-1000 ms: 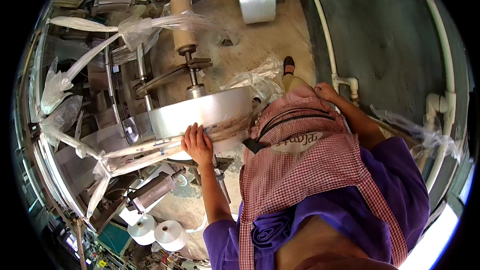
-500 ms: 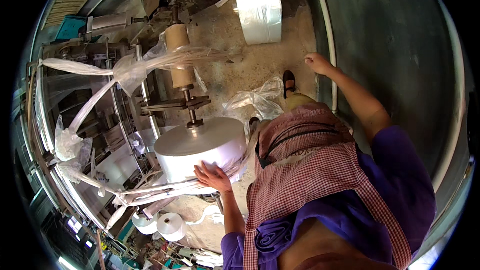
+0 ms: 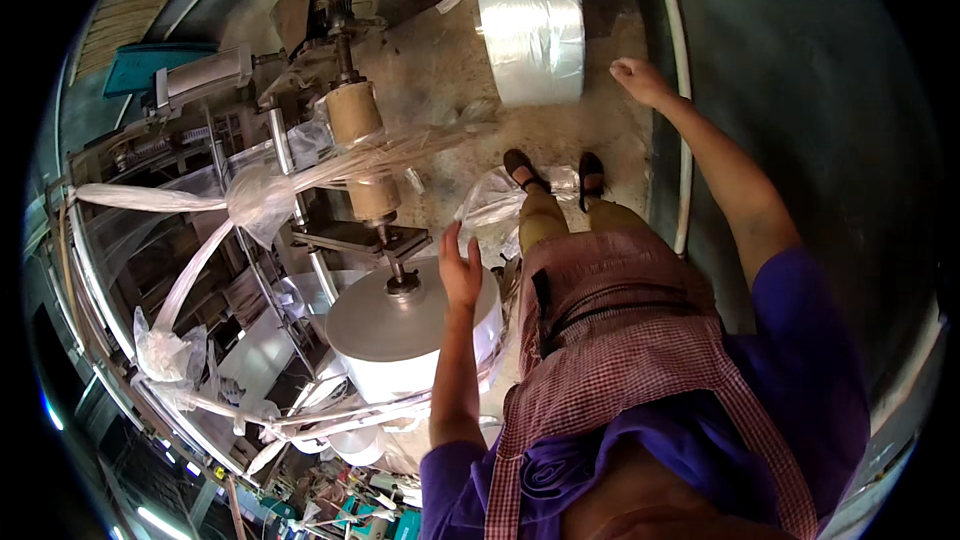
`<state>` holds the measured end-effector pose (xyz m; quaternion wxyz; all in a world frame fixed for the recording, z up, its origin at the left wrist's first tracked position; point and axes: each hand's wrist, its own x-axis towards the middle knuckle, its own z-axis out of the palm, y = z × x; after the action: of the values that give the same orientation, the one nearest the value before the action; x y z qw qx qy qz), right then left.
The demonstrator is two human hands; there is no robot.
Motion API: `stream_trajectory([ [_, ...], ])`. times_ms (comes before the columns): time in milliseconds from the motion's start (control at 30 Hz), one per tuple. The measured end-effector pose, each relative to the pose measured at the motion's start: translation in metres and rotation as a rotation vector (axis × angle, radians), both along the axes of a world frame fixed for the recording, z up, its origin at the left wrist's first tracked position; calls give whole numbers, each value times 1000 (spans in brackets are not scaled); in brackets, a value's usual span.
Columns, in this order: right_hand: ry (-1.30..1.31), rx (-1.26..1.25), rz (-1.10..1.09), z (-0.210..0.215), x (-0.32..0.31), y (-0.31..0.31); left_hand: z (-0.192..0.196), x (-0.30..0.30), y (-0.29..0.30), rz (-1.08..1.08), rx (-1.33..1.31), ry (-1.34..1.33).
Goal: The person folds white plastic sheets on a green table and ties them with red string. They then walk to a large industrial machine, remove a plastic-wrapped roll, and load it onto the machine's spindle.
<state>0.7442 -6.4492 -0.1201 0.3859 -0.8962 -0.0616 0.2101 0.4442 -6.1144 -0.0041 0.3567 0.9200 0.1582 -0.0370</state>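
My left hand [image 3: 461, 268] is raised over the edge of a large roll of pale plastic film [image 3: 372, 325] mounted on a metal shaft [image 3: 402, 282]. Its fingers are extended and apart, with nothing in them; from above I cannot tell whether it touches the roll. My right hand [image 3: 640, 82] hangs out to the right with the fingers curled in and no object showing. The nearest thing to it is another big roll of shiny film [image 3: 530, 25] lying on the floor. Bunched strands of film [image 3: 380, 408] run around the near side of the mounted roll.
A machine frame with metal rollers [image 3: 280, 140] fills the left side, with knotted clear film [image 3: 262, 202] stretched across it. A cardboard core [image 3: 355, 112] sits on the shaft. Loose film [image 3: 490, 202] lies by my feet. A pale pipe [image 3: 678, 50] runs along the dark wall at right.
My left hand has come off the side of the mounted roll and moved forward and up. I have stepped ahead, both feet now showing. The right hand stays curled, held out to the right.
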Motion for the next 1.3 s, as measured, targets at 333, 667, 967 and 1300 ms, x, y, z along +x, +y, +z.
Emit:
stream_trajectory([
  [333, -117, -226, -212, -68, 117, 53, -113, 259, 43, -67, -340, -15],
  [667, -100, -115, -482, -113, 166, 110, -199, 389, -6, 126, -512, 109],
  [967, -92, -5, -529, -121, 87, 105, -234, 303, -53, 235, -707, -30],
  [1300, 230, 111, -405, -125, -135, 60, -196, 146, -50, 341, -503, 351],
])
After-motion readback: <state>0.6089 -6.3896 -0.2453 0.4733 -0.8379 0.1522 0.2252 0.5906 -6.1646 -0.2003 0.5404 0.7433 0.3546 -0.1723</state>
